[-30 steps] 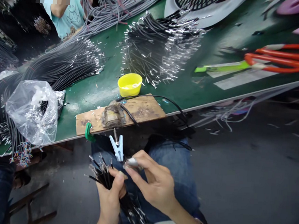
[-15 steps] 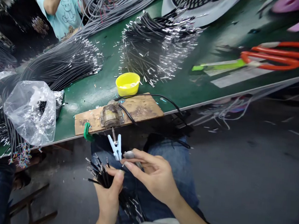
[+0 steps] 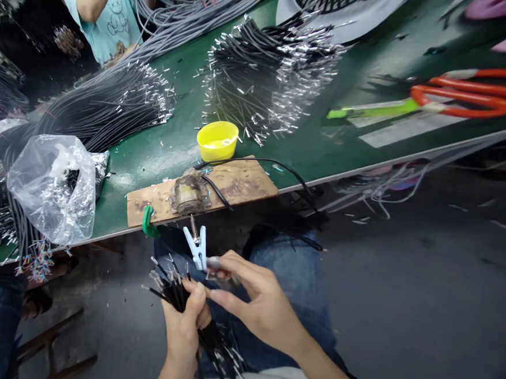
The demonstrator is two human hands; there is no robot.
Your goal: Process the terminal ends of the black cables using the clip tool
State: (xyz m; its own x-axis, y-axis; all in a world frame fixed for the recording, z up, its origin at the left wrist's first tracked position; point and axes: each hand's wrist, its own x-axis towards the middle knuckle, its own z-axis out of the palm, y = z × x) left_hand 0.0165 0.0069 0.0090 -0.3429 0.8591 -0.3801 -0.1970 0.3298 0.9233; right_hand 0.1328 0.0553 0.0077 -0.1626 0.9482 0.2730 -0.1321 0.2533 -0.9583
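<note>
My left hand (image 3: 185, 323) is closed round a bundle of short black cables (image 3: 172, 288) with silvery ends, held above my lap. Close beside its thumb is my right hand (image 3: 258, 302), its thumb and fingertips bent together near the bundle's top; whatever lies between them is too small to make out. A light blue clothespin (image 3: 197, 248) hangs just above the right fingertips, on a metal shaft (image 3: 194, 226). That shaft sticks out from a small taped motor (image 3: 190, 193) on a wooden board (image 3: 245, 183) at the table's edge.
On the green table (image 3: 151, 159) are a yellow cup (image 3: 217, 142), piles of black cables (image 3: 252, 80), a plastic bag (image 3: 51, 187), orange-handled scissors (image 3: 467, 103) and a grey fan (image 3: 360, 24). A green clamp (image 3: 149, 222) grips the board. A person (image 3: 113, 18) is across the table.
My right thumb has moved down and left, towards my left thumb, away from the clothespin's tip. The cable bundle has shifted slightly right. The other person's arm has moved a little.
</note>
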